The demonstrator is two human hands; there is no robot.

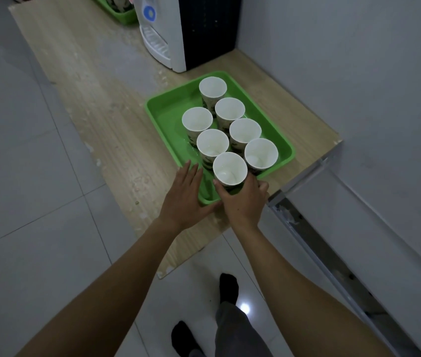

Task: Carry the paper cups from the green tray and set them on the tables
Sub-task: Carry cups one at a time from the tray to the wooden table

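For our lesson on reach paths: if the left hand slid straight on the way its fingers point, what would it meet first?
Probably the paper cup just behind the nearest cup, which the right hand holds. The left hand lies at the rim of the green tray; depth is unclear.

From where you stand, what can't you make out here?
All in the head view:
The nearest paper cup: its lower side is covered by the right hand that grips it.
The green tray: part of its near edge is hidden under the left hand.
The second green tray: cut off by the top edge, contents too blurred.
The water dispenser: its top is cut off by the same edge.
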